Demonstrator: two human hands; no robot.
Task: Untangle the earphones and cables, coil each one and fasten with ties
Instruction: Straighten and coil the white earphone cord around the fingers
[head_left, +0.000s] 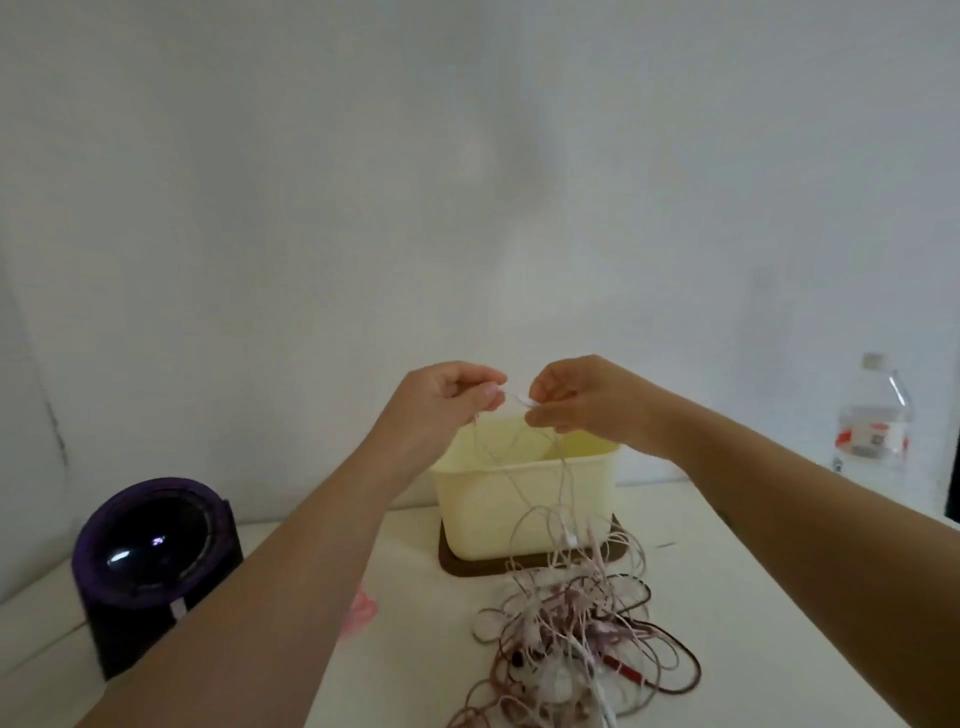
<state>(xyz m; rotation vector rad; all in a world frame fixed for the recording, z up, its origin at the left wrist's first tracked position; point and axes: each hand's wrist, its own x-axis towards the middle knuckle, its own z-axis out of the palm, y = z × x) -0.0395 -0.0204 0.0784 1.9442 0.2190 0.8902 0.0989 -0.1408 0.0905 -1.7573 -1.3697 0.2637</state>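
Observation:
A tangled heap of thin white, pink and dark red cables and earphones (571, 634) lies on the white table in front of a cream box. Both my hands are raised above the box, close together. My left hand (447, 397) pinches the upper end of a thin white earphone cable (563, 483) between thumb and fingers. My right hand (576, 397) pinches a small white piece of the same cable beside it. From the hands the cable hangs down in loops across the box front into the heap.
The cream plastic box (483, 514) stands on a dark brown lid (452, 564) at the table's middle. A purple-black round device (150, 556) sits at the left edge. A clear water bottle (872, 421) stands at the far right by the wall. A pink item (363, 608) peeks from under my left forearm.

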